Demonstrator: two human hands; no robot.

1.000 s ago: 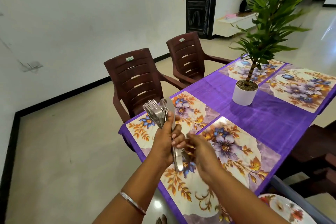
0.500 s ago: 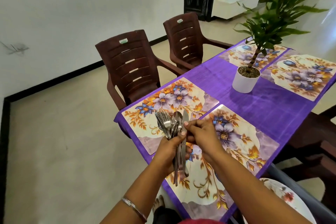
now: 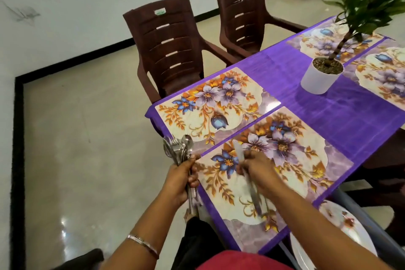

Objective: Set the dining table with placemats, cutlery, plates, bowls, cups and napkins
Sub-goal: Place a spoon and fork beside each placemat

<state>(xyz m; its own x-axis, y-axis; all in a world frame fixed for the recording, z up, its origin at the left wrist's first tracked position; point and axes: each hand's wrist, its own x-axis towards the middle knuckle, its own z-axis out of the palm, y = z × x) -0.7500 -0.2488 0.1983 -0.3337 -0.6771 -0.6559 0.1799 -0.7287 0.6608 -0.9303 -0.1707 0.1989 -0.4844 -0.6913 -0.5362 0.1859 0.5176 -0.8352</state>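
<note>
Under right hand (image 3: 255, 169), knife (image 3: 248, 180).

A potted plant (image 3: 324, 72) in a white pot is seen mid-desk on the purple tablecloth (image 3: 341, 112), toward the far right edge. Two brown plastic chairs (image 3: 166, 50) are set along the desk's left edge, the second one (image 3: 243, 15) farther back. A beige tiled floor (image 3: 83, 138) with black skirting (image 3: 18, 138) is shown at left.
</note>
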